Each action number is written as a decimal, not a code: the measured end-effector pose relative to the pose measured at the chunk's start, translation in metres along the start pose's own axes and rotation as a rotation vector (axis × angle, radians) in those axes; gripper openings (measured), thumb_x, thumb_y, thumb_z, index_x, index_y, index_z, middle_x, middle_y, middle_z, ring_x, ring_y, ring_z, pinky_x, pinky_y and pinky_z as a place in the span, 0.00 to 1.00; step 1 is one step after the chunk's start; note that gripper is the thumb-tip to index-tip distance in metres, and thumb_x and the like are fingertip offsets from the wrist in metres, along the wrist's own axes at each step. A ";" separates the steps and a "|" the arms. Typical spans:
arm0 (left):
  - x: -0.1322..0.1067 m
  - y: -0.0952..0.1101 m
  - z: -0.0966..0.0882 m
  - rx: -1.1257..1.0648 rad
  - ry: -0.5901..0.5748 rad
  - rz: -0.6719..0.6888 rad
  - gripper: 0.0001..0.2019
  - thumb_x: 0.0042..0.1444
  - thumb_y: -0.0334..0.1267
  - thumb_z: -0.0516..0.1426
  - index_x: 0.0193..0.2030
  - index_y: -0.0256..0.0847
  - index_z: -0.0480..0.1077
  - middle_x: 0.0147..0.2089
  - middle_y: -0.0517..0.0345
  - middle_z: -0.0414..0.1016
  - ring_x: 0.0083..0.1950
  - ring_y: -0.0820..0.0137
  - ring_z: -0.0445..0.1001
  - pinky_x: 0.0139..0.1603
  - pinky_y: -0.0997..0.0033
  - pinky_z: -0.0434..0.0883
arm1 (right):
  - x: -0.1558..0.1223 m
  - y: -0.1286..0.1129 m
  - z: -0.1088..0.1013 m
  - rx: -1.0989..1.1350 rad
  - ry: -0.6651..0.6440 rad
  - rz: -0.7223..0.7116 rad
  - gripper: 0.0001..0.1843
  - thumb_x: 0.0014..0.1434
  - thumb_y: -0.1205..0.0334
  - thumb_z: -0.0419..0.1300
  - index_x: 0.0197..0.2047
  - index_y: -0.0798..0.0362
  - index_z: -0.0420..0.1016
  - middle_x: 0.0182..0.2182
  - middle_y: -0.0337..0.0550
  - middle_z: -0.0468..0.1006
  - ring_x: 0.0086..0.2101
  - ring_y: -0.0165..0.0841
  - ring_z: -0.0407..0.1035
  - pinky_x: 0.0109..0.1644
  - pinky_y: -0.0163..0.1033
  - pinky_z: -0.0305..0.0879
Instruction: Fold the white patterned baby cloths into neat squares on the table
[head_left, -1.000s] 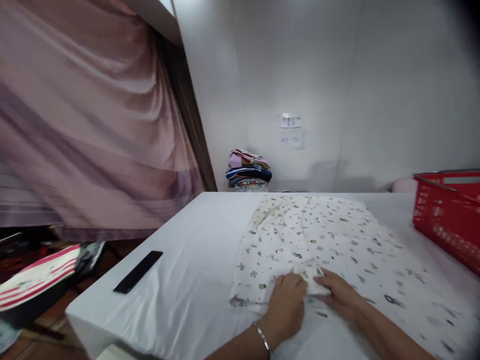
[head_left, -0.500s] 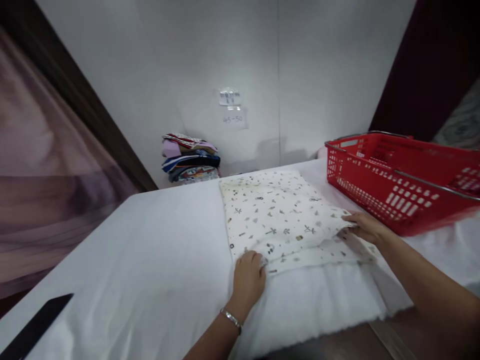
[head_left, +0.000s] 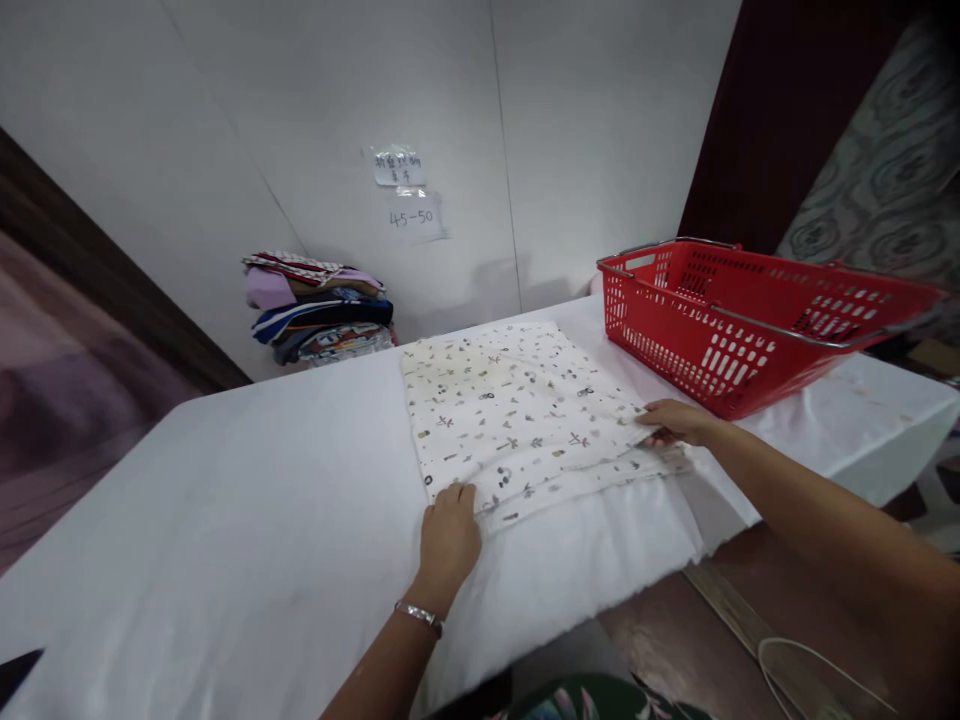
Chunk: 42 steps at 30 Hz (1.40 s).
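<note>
A white cloth (head_left: 510, 410) printed with small plants and shapes lies folded in layers on the white-covered table (head_left: 300, 500). Its upper layer stops a little short of the lower one along the near edge. My left hand (head_left: 450, 530), with a silver bracelet at the wrist, is closed on the cloth's near left corner. At the near right side, my right hand (head_left: 675, 422) pinches the upper layer's edge, and its fingertips are partly under the fabric.
A red plastic basket (head_left: 675, 340) with metal handles stands at the table's right. Folded clothes (head_left: 322, 310) are stacked by the wall at the back left, below paper signs (head_left: 415, 215). A dark flat object (head_left: 16, 672) lies at the near left.
The view has turned to the right, so everything sits further left. My right hand has lowered the upper layer's edge slightly; both hands keep their hold on the cloth.
</note>
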<state>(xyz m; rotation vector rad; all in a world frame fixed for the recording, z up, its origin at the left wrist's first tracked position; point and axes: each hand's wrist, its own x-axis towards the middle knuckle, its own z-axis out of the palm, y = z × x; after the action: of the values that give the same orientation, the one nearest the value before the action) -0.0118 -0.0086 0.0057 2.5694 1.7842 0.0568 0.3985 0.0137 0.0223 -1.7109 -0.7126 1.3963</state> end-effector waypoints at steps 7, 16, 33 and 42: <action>0.003 0.006 -0.002 -0.067 0.087 0.114 0.17 0.54 0.33 0.52 0.52 0.41 0.63 0.52 0.51 0.66 0.53 0.63 0.63 0.50 0.64 0.60 | -0.009 -0.026 0.001 0.155 -0.115 -0.113 0.05 0.54 0.71 0.59 0.32 0.54 0.66 0.22 0.37 0.72 0.20 0.24 0.67 0.20 0.25 0.65; 0.003 0.005 0.003 0.084 0.008 0.013 0.18 0.51 0.19 0.47 0.46 0.39 0.65 0.47 0.51 0.66 0.48 0.64 0.63 0.43 0.67 0.62 | -0.004 -0.043 0.007 0.194 -0.083 -0.119 0.03 0.56 0.73 0.56 0.32 0.56 0.67 0.22 0.38 0.73 0.18 0.23 0.66 0.18 0.25 0.63; -0.023 -0.012 -0.002 0.014 0.008 0.230 0.17 0.54 0.21 0.45 0.42 0.42 0.69 0.43 0.55 0.72 0.45 0.66 0.67 0.44 0.68 0.64 | -0.034 0.021 -0.029 -0.089 0.040 -0.003 0.11 0.47 0.71 0.63 0.33 0.57 0.66 0.18 0.42 0.73 0.16 0.31 0.67 0.14 0.31 0.61; -0.021 -0.013 -0.009 -0.104 0.141 0.240 0.16 0.49 0.20 0.48 0.39 0.40 0.70 0.42 0.54 0.72 0.45 0.65 0.68 0.46 0.66 0.65 | -0.043 0.018 -0.040 -0.280 0.092 -0.085 0.10 0.50 0.61 0.62 0.34 0.55 0.66 0.22 0.40 0.73 0.20 0.27 0.68 0.22 0.30 0.64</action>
<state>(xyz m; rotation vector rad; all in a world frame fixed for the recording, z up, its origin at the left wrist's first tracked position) -0.0316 -0.0243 0.0142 2.7489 1.4560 0.3321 0.4261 -0.0401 0.0329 -1.9216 -0.9534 1.1947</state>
